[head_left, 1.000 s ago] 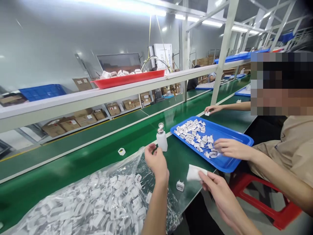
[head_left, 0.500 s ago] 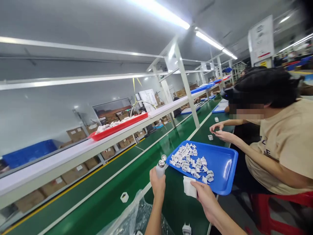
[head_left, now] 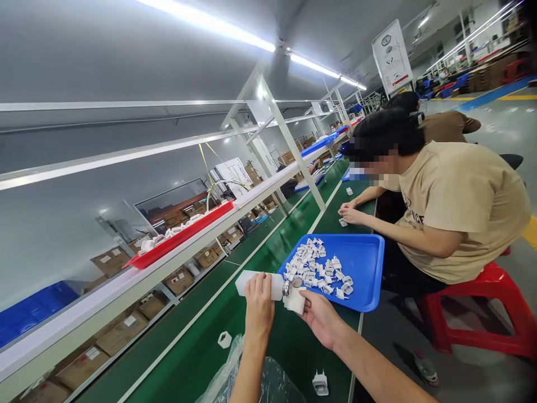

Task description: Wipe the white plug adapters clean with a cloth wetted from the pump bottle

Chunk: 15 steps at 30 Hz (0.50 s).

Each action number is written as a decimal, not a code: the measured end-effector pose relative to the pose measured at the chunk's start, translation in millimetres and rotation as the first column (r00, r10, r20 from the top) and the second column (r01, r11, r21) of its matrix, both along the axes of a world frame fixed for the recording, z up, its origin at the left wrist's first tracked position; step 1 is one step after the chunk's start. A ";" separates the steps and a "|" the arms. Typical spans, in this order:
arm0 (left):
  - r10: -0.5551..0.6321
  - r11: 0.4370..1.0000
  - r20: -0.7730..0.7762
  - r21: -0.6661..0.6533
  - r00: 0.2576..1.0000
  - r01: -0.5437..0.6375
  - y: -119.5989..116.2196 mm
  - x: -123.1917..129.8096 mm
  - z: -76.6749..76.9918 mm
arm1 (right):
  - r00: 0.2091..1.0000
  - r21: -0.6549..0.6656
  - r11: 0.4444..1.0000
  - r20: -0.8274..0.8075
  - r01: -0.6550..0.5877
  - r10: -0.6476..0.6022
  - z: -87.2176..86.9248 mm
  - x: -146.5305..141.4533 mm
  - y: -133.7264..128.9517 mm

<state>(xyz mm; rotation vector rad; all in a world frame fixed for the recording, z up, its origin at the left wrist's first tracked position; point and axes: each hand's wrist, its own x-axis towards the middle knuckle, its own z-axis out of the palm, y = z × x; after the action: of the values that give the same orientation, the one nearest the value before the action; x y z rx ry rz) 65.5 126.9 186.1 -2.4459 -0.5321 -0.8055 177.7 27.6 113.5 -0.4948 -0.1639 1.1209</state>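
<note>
My left hand (head_left: 259, 302) is wrapped round a white plastic bottle (head_left: 241, 284), which lies on its side in the air with its metal-topped neck pointing right. That neck meets a folded white cloth (head_left: 295, 302), pinched between the thumb and fingers of my right hand (head_left: 321, 319). Just behind the cloth is a blue tray (head_left: 364, 274) with many white plug housings (head_left: 310, 263) heaped in its left half. One white plug piece (head_left: 320, 384) with two pins stands on the green bench near me. A white hollow housing (head_left: 224, 340) lies left of my left forearm.
Clear plastic bag (head_left: 268, 383) lies under my left forearm. A shelf with a red tray (head_left: 180, 232) of white parts runs along the left. To the right, a co-worker (head_left: 444, 207) sits on a red stool (head_left: 478, 305), hands over the bench.
My left hand has tipped the bottle from upright to sideways and brought its top against the cloth. My right hand has moved left and up with the cloth. The view has turned right.
</note>
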 end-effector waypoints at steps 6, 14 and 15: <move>0.020 0.983 -0.111 0.184 0.994 0.001 -5.0 4.0 11.4 | 0.996 0.026 0.999 -0.088 -0.023 0.025 2.4 -3.6 -2.3; -0.016 0.950 -0.158 0.306 0.987 0.064 -8.6 4.5 21.1 | 0.978 0.031 0.999 -0.208 -0.012 0.018 9.4 -4.6 -2.2; -0.019 0.948 -0.155 0.312 0.988 0.067 -9.4 4.1 22.0 | 0.975 0.036 0.999 -0.221 -0.011 0.019 10.7 -5.0 -2.2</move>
<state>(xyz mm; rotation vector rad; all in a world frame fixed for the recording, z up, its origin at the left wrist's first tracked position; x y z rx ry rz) 69.6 117.5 208.1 -2.2027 -0.2692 -0.6594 172.6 25.4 124.2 -0.3353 0.0083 1.1779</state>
